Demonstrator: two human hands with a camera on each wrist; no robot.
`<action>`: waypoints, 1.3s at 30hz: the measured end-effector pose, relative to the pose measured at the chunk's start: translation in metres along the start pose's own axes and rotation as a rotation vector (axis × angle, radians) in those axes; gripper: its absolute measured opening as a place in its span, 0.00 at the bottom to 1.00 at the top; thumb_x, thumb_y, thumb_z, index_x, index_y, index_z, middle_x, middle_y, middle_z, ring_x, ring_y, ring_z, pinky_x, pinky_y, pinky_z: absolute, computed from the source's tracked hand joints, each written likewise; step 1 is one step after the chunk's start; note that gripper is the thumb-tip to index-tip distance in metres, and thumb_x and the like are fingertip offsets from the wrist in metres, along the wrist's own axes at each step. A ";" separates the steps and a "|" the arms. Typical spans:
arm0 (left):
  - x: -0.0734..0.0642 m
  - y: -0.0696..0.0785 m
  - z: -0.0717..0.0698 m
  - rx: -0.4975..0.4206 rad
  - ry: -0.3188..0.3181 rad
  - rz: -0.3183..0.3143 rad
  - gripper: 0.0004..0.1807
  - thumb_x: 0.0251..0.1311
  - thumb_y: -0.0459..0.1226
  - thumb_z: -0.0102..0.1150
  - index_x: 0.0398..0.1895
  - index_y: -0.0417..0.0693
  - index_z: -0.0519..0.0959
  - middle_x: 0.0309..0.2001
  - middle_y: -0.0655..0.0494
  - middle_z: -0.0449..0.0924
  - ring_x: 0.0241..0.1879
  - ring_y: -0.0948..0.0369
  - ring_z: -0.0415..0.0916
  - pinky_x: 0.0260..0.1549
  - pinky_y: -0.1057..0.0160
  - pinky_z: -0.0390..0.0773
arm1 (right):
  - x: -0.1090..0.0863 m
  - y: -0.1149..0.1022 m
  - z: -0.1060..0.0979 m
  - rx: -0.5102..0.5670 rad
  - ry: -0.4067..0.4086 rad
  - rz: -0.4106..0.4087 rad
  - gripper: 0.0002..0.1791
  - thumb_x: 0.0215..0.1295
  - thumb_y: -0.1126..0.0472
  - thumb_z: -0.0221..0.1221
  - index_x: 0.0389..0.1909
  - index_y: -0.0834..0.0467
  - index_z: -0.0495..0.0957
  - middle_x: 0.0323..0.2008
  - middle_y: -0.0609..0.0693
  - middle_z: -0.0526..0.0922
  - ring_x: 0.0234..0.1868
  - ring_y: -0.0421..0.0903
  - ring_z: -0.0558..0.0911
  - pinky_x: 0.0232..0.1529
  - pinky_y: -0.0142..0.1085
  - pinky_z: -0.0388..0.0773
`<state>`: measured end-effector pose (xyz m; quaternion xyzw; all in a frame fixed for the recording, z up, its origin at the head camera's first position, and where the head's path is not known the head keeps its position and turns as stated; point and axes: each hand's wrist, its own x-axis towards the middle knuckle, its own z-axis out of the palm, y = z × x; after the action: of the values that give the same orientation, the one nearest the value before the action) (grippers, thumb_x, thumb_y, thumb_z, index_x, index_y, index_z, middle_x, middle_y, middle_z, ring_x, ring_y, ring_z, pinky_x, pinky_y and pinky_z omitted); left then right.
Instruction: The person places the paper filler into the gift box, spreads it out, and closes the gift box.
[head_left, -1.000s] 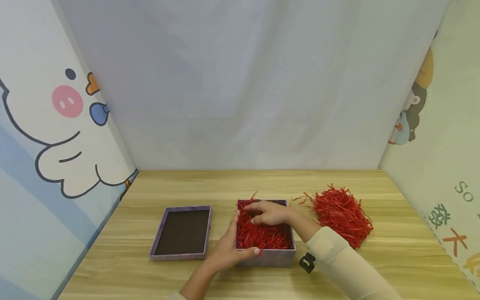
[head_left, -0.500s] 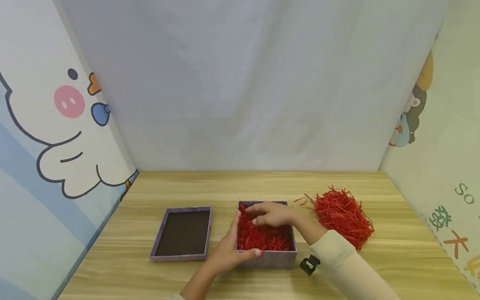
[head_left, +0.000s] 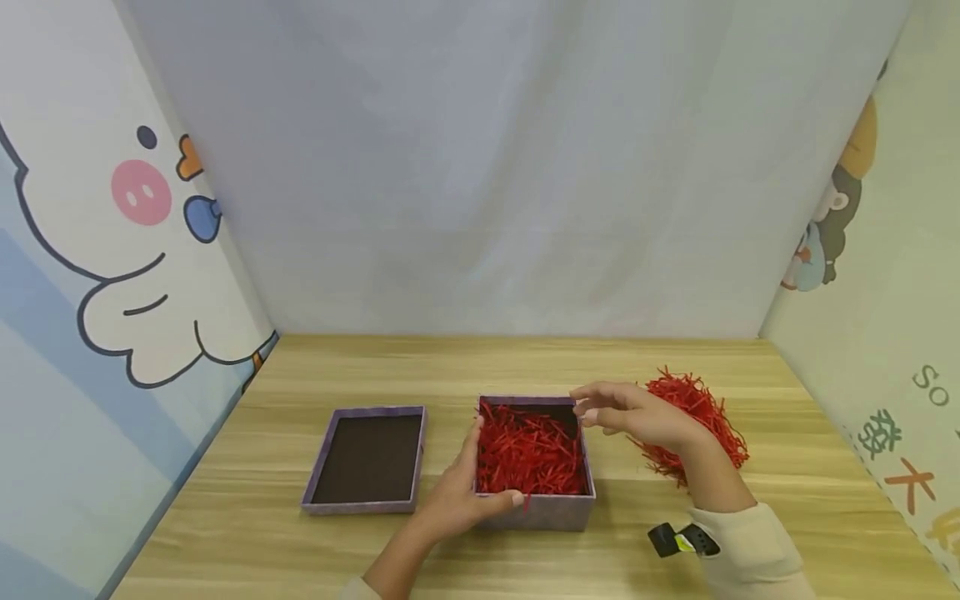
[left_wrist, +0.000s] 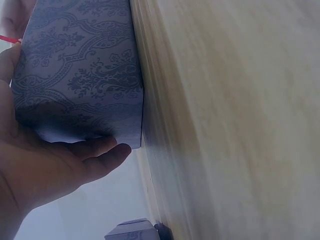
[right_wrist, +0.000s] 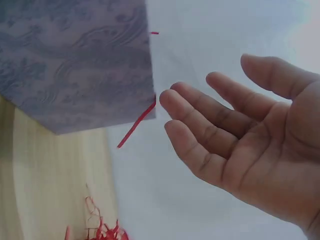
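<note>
left hand (head_left: 453, 498)'s clamped on a purple patterned square box (head_left: 540, 513), red paper shreds (head_left: 528, 454) inside
box sits between both hands, right hand (head_left: 637, 415)'s loose just beside it, red shredded-paper heap (head_left: 703, 402) just beyond that one

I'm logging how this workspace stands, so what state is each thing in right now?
Box, open at the top, partly filled
Red shreds in the box, loose, tangled
Lid, off the box, dark inside facing up
Red pile, loose, partly hidden
Left hand, gripping the box
Right hand, empty, fingers relaxed
</note>
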<state>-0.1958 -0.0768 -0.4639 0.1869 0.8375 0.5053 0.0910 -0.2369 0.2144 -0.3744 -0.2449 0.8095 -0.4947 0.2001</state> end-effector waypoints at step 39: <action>-0.001 0.001 -0.001 -0.019 -0.013 0.013 0.60 0.48 0.55 0.67 0.74 0.56 0.35 0.72 0.49 0.41 0.65 0.42 0.50 0.56 0.39 0.57 | 0.067 -0.003 0.051 -0.160 -0.079 0.112 0.18 0.66 0.63 0.52 0.55 0.67 0.73 0.50 0.56 0.76 0.49 0.50 0.75 0.47 0.47 0.72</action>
<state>-0.1954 -0.0778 -0.4629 0.1945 0.8310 0.5125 0.0948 -0.2617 0.1376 -0.3989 -0.2338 0.8502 -0.4066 0.2391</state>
